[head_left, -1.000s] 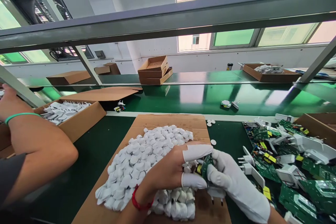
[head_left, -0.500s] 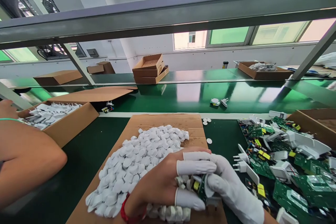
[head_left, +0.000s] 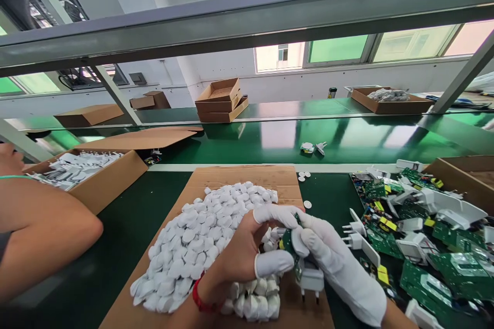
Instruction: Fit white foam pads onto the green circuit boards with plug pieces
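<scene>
A green circuit board (head_left: pixel 287 240) is gripped at its edges by my left hand (head_left: pixel 241 247), which wears white finger covers and a red wrist string. Against the board's face, the gloved fingers of my right hand (head_left: pixel 335 259) pinch a white round disc (head_left: pixel 299 243). A white plug (head_left: pixel 312 278) with two pins hangs below the board, pins down. Left of my hands, a heap of white round pieces (head_left: pixel 200 236) covers much of a cardboard sheet (head_left: pixel 285 180). Stacked whitish pieces (head_left: pixel 257 300) sit under my left wrist.
Many circuit boards with white plugs (head_left: pixel 436 236) lie at right beside a cardboard box (head_left: pixel 463 177). An open carton (head_left: pixel 111 180) of white parts stands at left, near another person's arm (head_left: pixel 50 236). A green conveyor belt (head_left: pixel 247 144) runs behind, beneath a metal beam (head_left: pixel 247 20).
The board has tilted more upright, so the plug now shows below it. My left fingers have shifted to its top and lower edges. Items on the belt have slid slightly left.
</scene>
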### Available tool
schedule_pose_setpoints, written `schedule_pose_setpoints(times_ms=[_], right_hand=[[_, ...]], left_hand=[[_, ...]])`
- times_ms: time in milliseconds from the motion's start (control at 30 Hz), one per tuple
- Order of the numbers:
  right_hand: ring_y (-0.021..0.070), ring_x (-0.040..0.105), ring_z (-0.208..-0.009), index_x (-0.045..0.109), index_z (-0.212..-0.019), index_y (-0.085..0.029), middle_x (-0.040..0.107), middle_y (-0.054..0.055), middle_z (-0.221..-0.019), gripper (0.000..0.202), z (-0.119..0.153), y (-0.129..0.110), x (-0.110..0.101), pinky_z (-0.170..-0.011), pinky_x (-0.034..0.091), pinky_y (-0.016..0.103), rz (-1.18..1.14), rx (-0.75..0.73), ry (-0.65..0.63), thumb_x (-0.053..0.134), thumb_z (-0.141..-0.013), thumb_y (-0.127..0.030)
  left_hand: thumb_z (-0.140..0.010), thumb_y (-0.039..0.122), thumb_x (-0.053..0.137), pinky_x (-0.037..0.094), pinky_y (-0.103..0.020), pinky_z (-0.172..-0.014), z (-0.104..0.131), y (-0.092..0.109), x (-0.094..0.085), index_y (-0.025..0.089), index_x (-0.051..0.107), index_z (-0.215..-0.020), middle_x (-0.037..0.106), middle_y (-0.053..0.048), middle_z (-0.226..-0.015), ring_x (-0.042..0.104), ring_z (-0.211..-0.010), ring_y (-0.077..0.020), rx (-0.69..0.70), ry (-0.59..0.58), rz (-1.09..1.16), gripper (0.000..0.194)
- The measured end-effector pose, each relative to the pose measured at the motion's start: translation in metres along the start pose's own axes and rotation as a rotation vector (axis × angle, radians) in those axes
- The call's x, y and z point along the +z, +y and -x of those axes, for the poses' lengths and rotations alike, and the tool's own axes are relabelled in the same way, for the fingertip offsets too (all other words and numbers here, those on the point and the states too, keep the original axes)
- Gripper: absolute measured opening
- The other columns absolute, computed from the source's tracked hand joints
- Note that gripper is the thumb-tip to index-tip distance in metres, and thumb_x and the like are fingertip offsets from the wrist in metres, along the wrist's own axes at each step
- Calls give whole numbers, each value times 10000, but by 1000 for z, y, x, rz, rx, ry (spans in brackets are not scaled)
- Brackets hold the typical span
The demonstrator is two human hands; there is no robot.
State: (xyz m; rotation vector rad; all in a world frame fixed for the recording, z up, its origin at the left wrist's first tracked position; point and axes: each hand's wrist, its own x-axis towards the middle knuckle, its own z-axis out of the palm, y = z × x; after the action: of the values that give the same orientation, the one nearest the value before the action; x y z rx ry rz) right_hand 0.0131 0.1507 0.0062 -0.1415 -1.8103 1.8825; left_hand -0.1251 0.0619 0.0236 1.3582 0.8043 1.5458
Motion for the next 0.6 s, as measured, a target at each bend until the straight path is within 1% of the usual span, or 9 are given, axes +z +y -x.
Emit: schedule_pose_setpoints(times_ms=[67,167,267,333,400,467,500,567,600], right_hand=[[94,254,-505,498,-728,-185,364,-47,-606,447,-1,2,0,-488,291,230,7,-29,-21,466,-847,-615],[96,270,-506,490,-730,-186,364,-48,-596,459,-1,5,-1,-489,302,233,58,-56,2,491,-819,-636],[107,332,-488,511,-807,-191,407,-46,-575,492,0,5,0,-471,326,238,60,-47,20,504,-776,-682],[112,348,-460,527,-875,-198,407,-54,-552,510,1,3,2,-444,326,239,40,-35,20,506,-763,-695],[123,371,-456,547,-928,-201,424,-49,-556,520,1,-1,5,-448,349,247,73,-51,46,512,-758,-691],[154,453,-526,578,-936,-199,506,-12,-623,471,1,-6,7,-515,410,265,161,-84,93,508,-789,-641],[175,504,-595,594,-939,-198,560,14,-693,419,2,-8,7,-577,442,274,201,-98,105,507,-814,-588],[202,564,-734,616,-955,-204,620,36,-829,292,2,-11,5,-679,470,280,226,-82,85,516,-841,-455],[206,577,-783,623,-972,-208,633,34,-876,253,2,-13,3,-713,474,280,207,-67,56,527,-835,-399]], left_hand=[[-680,200,755,412,-405,-945,0,-2,0,191,627,-989,634,-121,-1114,569,-1096,-290,14,21,14,334],[-707,233,743,433,-375,-905,-1,-2,3,213,634,-982,641,-101,-1078,597,-1039,-262,4,33,34,297],[-710,226,741,441,-368,-897,0,1,7,221,626,-977,646,-83,-1022,611,-981,-233,-19,43,26,290],[-708,208,736,431,-385,-925,1,2,10,216,613,-974,643,-73,-972,596,-1011,-240,-14,48,-13,292],[-706,185,725,425,-392,-939,0,4,12,207,602,-951,635,-61,-908,578,-1038,-247,19,46,-90,275],[-711,159,702,425,-387,-940,-2,6,14,203,591,-919,624,-45,-864,589,-981,-226,73,35,-191,240],[-715,148,691,423,-385,-943,-4,6,14,203,586,-904,620,-40,-860,594,-936,-209,103,23,-249,223],[-721,139,681,431,-377,-935,-6,7,14,201,581,-884,622,-42,-882,597,-872,-188,156,-6,-371,201],[-722,142,683,438,-375,-930,-7,6,13,198,581,-880,627,-52,-906,601,-877,-191,177,-23,-436,197]])
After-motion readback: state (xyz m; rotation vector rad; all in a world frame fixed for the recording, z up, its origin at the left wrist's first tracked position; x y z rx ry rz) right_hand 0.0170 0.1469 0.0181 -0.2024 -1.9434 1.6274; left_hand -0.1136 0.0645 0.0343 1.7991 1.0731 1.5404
